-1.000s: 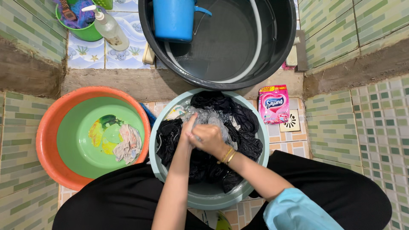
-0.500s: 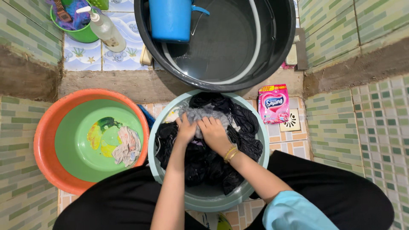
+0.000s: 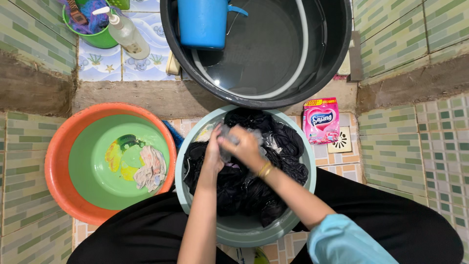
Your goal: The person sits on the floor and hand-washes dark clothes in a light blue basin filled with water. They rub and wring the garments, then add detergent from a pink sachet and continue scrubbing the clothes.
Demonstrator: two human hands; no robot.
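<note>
Tiled floor (image 3: 29,186) in green and cream runs under everything, with a raised step at the back. At far left sits an orange basin (image 3: 56,171) holding a green bowl (image 3: 93,166) with a pale rag (image 3: 151,168). Next comes the grey-green wash basin (image 3: 244,232) full of black laundry (image 3: 244,190); above it the left hand (image 3: 213,154) and right hand (image 3: 244,146) are pressed together, fingers curled, squeezing a grey cloth (image 3: 227,142) between them. Behind stands a big black water tub (image 3: 337,54), and at right lies a pink detergent packet (image 3: 320,120).
</note>
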